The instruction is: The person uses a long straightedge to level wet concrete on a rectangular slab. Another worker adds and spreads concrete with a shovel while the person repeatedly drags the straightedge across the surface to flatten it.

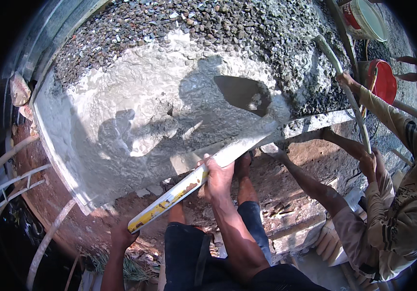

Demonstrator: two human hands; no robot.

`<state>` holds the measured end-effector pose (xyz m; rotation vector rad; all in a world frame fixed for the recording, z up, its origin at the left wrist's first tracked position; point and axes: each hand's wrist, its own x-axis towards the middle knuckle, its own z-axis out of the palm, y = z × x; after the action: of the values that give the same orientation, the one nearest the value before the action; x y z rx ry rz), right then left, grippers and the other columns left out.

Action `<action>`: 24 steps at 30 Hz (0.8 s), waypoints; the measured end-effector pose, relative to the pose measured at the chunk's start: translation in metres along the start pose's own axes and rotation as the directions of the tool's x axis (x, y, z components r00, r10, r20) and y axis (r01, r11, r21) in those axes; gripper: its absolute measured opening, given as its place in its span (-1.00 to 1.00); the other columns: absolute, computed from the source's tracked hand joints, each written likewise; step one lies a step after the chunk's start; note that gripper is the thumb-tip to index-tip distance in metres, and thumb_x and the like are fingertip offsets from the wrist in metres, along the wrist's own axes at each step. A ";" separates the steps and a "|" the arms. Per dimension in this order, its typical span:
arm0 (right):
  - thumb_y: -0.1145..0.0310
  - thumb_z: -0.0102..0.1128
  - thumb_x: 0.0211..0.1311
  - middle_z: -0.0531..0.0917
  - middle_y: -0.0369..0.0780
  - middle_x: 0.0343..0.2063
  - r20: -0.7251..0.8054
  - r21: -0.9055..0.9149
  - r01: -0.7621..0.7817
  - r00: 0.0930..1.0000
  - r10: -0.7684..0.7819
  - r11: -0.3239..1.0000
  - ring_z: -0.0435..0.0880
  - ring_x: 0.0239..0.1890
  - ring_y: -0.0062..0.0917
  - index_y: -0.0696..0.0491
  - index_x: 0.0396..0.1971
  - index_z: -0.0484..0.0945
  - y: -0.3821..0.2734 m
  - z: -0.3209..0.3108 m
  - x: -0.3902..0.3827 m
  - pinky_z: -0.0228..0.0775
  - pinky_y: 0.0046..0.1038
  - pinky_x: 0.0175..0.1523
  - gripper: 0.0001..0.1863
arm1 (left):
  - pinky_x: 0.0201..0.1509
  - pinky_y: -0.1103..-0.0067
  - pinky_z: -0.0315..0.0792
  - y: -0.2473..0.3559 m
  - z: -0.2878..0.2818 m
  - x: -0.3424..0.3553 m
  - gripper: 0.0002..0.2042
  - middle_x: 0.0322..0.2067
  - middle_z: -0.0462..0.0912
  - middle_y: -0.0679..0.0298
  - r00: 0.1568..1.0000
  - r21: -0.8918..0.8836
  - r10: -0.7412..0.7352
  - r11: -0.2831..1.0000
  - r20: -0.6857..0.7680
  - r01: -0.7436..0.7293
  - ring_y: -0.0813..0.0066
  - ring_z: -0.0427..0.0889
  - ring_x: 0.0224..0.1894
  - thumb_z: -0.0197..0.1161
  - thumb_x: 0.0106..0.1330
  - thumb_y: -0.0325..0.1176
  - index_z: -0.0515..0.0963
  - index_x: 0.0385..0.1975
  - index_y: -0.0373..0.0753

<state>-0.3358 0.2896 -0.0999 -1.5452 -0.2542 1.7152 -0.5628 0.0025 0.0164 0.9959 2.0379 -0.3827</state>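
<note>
A hoe with a pale, yellow-marked handle (182, 190) slants up from lower left to the right. My left hand (123, 235) is closed round its butt end, and my right hand (218, 175) grips it farther up. The far part of the handle is coated in grey cement. Its dark, wide blade (242, 92) points back leftward, resting at the surface of the wet cement mix (135, 87); whether its edge is sunk in is hard to see. My shadow falls across the mix.
Gravel (247, 24) borders the mix on the far side. A pale edge board (63, 155) bounds the left. At the right, a co-worker's hands (347, 80) hold a long wooden handle (337, 65). A white bucket (361, 22) and a red bucket (385, 82) stand beyond.
</note>
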 end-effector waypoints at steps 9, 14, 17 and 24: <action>0.43 0.32 0.19 0.64 -0.05 -0.40 -0.236 -0.549 0.192 0.898 -0.371 0.813 0.66 -0.53 -0.32 0.34 -0.25 0.51 -0.203 -0.139 0.346 0.55 -0.26 -0.47 -0.72 | -0.03 0.06 0.54 0.330 0.107 0.265 -0.54 -0.26 0.74 -0.06 0.899 -0.408 0.400 0.861 0.178 -0.302 -0.13 0.72 -0.12 0.39 0.14 -0.09 0.49 -0.02 -0.16; 0.40 0.30 0.22 0.59 -0.07 -0.39 -0.325 -0.428 -0.033 0.938 -0.120 0.903 0.67 -0.47 -0.32 0.33 -0.15 0.46 -0.112 -0.170 0.353 0.61 -0.26 -0.36 -0.66 | -0.06 0.08 0.57 0.268 0.096 0.226 -0.51 -0.25 0.75 -0.03 0.910 -0.285 0.306 0.931 0.279 -0.226 -0.11 0.73 -0.15 0.40 0.14 -0.09 0.47 0.00 -0.19; 0.37 0.29 0.25 0.55 -0.11 -0.36 -0.330 -0.373 -0.136 0.944 0.006 0.918 0.65 -0.45 -0.34 0.26 -0.12 0.43 -0.076 -0.161 0.322 0.65 -0.25 -0.34 -0.66 | -0.09 0.09 0.57 0.232 0.072 0.181 -0.49 -0.24 0.75 -0.01 0.916 -0.246 0.264 0.950 0.303 -0.193 -0.12 0.73 -0.17 0.41 0.14 -0.08 0.46 0.02 -0.20; 0.38 0.22 0.29 0.46 -0.20 -0.47 -0.195 -0.125 -0.269 0.950 0.242 0.955 0.57 -0.51 -0.41 0.11 -0.21 0.43 0.060 -0.072 0.207 0.64 -0.25 -0.37 -0.80 | -0.10 0.11 0.59 0.088 -0.001 0.095 -0.51 -0.26 0.74 0.02 0.981 -0.072 0.149 0.987 0.125 -0.141 -0.06 0.75 -0.21 0.44 0.15 -0.05 0.49 -0.04 -0.21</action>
<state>-0.2828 0.3614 -0.3086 -1.9008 -0.0941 1.7724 -0.5305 0.1086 -0.0502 1.0469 1.8371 -0.2968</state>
